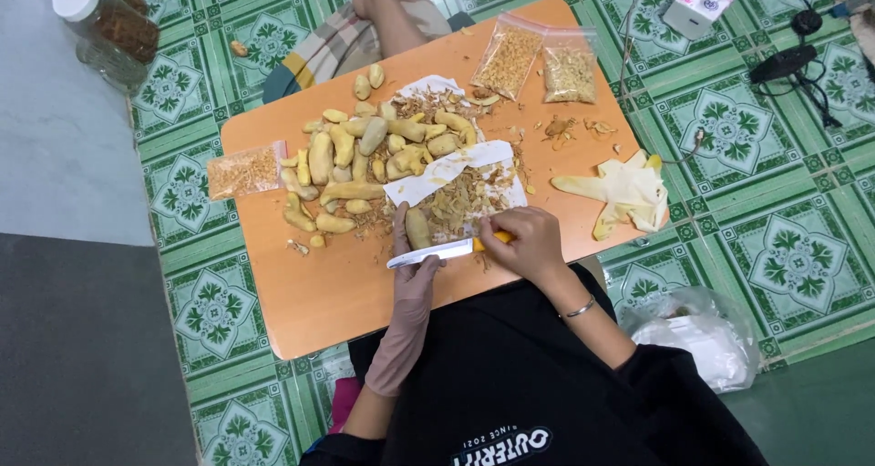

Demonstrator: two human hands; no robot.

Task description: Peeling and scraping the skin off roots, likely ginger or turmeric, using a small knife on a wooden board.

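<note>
— What have you got in your hands?

— My right hand (529, 240) is wrapped around the yellow handle of the knife (436, 252), blade pointing left and lying flat across the near edge of the paper (447, 170). My left hand (412, 279), in a glove, is pressed onto one peeled root (417, 227) with two fingers, not closed round it; the blade sits just beside those fingertips.

— So what worries you?

— The fingers, mostly. The root is rounded and smooth, so I judge it could roll under light pressure, and the edge would then run toward the glove. A thin glove would not stop it.

— Anything else?

— The paper is loose on the board (301, 293) and covered in peelings (465, 202). If it slides as I push, the cut skews. The root pile (365, 165) is just beyond, touching the paper, and could get nudged.

— And the board itself?

— It seems to rest on my lap and the floor (784, 238); I can't tell how steady it is. A tilt might send the bags (538, 61) or the spare glove (624, 193) near the right edge sliding off.
</note>
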